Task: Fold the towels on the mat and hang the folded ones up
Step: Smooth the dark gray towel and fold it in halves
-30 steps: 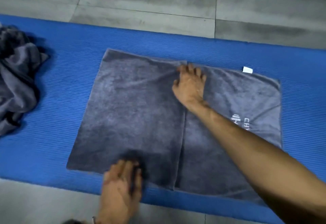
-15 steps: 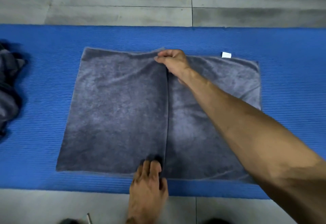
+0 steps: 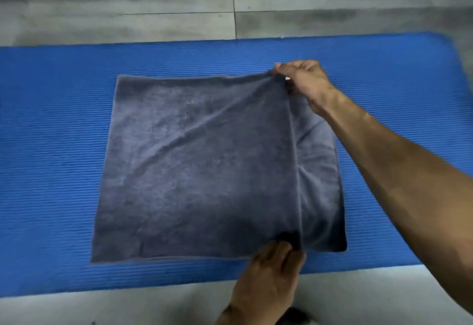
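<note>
Since a moment ago the flap's free edge has travelled rightward, so less of the under layer shows on the right, and both hands have gone with it. At the far edge, the right hand [image 3: 303,81] has its grip pinched on the top corner of the towel [image 3: 199,166], lifting that corner slightly off the layer beneath. At the near edge, the left hand [image 3: 271,271] has its fingertips [image 3: 286,246] on the bottom corner of the same flap; whether they pinch it or only press cannot be told. Between the two grips the flap's edge runs front to back, and the lower layer reaches on to the right of it. Most of the towel lies flat to the left of both hands, on the blue mat [image 3: 51,145], which rests on the tiled floor [image 3: 128,5]. I judge the coming move carries this edge right to meet the uncovered border; both hands sit equally on it.
</note>
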